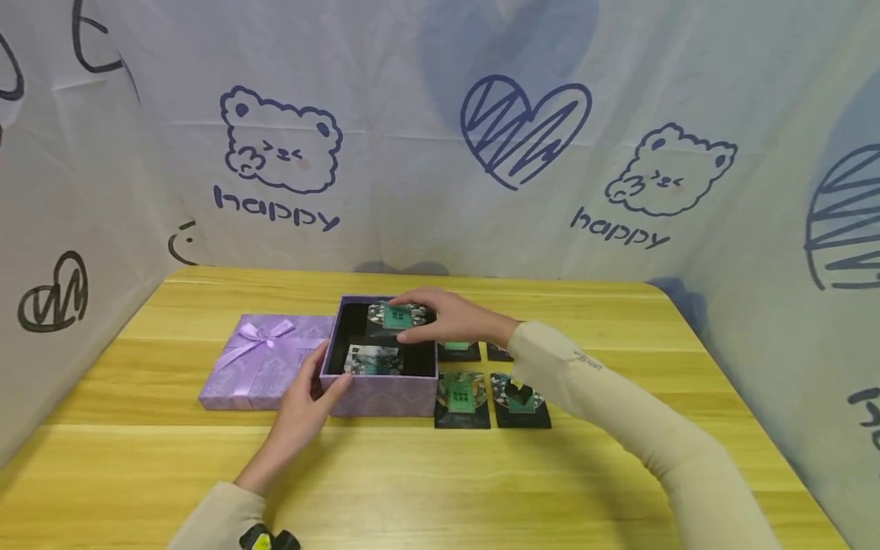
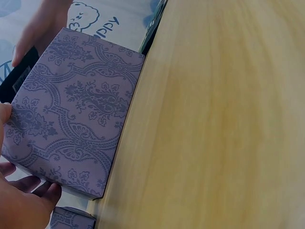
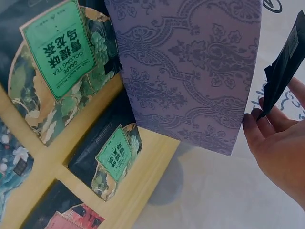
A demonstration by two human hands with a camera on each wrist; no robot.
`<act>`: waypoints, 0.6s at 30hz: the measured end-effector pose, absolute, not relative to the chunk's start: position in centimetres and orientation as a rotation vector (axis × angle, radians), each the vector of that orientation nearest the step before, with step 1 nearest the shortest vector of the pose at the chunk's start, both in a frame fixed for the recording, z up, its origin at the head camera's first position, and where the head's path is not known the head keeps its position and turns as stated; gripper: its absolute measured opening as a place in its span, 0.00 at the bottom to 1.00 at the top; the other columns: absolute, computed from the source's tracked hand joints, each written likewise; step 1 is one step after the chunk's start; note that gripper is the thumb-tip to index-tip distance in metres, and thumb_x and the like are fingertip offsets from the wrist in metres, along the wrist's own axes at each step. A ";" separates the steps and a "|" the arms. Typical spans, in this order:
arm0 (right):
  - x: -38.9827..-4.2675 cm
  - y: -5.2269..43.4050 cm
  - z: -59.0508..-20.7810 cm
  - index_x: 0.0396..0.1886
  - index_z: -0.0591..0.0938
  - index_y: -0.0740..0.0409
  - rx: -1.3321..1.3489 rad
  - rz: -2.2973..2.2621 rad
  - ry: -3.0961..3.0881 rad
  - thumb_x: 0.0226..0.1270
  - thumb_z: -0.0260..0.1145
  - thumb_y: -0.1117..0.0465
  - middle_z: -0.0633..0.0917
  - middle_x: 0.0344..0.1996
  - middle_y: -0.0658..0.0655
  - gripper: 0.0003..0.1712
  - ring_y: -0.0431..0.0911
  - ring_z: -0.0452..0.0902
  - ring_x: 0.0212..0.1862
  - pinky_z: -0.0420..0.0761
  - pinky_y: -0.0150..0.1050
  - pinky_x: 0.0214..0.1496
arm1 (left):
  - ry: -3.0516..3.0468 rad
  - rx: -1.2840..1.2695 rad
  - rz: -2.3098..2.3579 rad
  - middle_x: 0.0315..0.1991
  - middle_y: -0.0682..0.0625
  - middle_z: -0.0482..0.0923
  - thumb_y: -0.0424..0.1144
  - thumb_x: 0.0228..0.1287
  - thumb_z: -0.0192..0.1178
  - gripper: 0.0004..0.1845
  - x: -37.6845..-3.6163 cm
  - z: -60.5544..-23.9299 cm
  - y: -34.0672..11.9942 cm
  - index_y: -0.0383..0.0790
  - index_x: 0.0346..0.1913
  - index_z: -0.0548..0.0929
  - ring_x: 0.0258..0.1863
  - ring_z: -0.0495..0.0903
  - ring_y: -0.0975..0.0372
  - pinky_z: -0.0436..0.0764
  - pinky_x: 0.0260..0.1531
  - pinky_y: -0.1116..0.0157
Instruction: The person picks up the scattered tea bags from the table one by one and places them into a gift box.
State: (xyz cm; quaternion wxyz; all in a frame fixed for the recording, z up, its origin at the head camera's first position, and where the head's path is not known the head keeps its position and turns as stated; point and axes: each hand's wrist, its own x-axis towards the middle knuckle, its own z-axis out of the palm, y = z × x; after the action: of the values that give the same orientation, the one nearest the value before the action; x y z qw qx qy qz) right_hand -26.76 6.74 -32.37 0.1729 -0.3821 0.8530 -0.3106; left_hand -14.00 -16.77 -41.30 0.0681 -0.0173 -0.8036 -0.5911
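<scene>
A purple patterned gift box [image 1: 385,399] with a black inside stands uncovered on the table. My left hand [image 1: 302,401] holds its near left corner, the thumb at the front rim and the fingers along the side. My right hand [image 1: 454,315] pinches a dark tea packet [image 1: 400,316] with a green label over the back of the box. In the right wrist view this packet [image 3: 285,64] is tilted, pinched between thumb and fingers. Another tea packet [image 1: 373,360] lies inside the box at the front.
Left of the box lies its purple lid [image 1: 275,363] with a ribbon bow. Several tea packets are laid out right of it, among them a green-labelled one [image 1: 462,401] and a darker one [image 1: 520,412]; the right sleeve partly covers them. Printed cloth walls [image 1: 406,214] surround the table.
</scene>
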 end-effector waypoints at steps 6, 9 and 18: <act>-27.2 6.1 -32.6 0.69 0.70 0.49 -1.064 -0.874 2.408 0.64 0.67 0.46 0.67 0.68 0.52 0.35 0.48 0.61 0.68 0.63 0.50 0.67 | -2.427 -0.058 -1.777 0.65 0.29 0.65 0.36 0.70 0.58 0.37 -14.0 -41.4 -16.7 0.32 0.75 0.53 0.58 0.71 0.46 0.70 0.50 0.78; -27.3 5.8 -32.7 0.70 0.70 0.49 -1.058 -0.852 2.401 0.64 0.66 0.46 0.67 0.69 0.53 0.35 0.48 0.60 0.68 0.64 0.50 0.67 | -2.423 -0.059 -1.780 0.64 0.30 0.66 0.37 0.70 0.59 0.36 -14.1 -41.4 -16.7 0.33 0.74 0.54 0.57 0.72 0.47 0.70 0.48 0.78; -27.8 5.0 -33.2 0.70 0.70 0.48 -1.077 -0.799 2.383 0.65 0.65 0.46 0.66 0.69 0.54 0.35 0.48 0.60 0.69 0.64 0.49 0.67 | -2.379 -0.107 -1.736 0.61 0.28 0.68 0.41 0.69 0.59 0.36 -14.0 -41.7 -16.6 0.32 0.73 0.57 0.53 0.74 0.49 0.74 0.45 0.76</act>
State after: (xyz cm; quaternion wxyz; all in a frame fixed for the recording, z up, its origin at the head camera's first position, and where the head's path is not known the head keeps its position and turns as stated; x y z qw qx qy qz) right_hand -27.81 4.99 -33.22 0.2021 -0.3856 0.8535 -0.2862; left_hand -13.99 -16.59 -41.74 0.0971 -0.0361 -0.8033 -0.5864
